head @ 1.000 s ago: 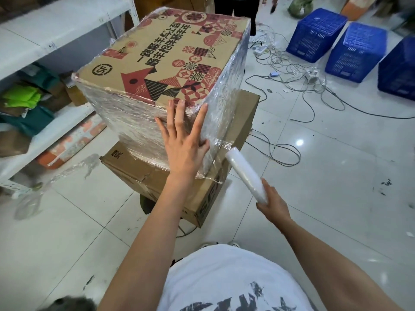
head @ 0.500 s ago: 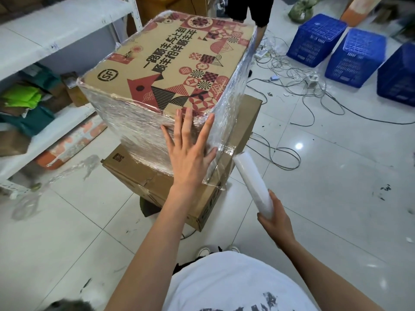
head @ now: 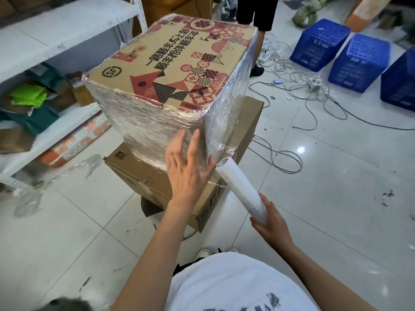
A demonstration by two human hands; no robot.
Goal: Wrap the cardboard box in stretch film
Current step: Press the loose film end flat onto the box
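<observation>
A cardboard box [head: 170, 63] with red and black patterns on top stands on a plain brown carton [head: 143, 176]. Its sides are covered in shiny stretch film. My left hand [head: 186, 167] lies flat against the near side at the right corner, fingers spread. My right hand [head: 271, 230] grips the lower end of a white stretch film roll [head: 240, 187], which points up toward that corner. A strip of film runs from the roll's upper end to the box's right side.
White shelving [head: 45, 41] with bags and boxes stands at the left. Loose crumpled film [head: 67, 173] lies on the tile floor. Blue crates [head: 359, 61] and tangled cables [head: 292, 77] are at the right rear. A person's legs [head: 256, 23] stand behind the box.
My left hand slid down the near side of the box, off the top edge. The roll in my right hand moved closer to the box's corner.
</observation>
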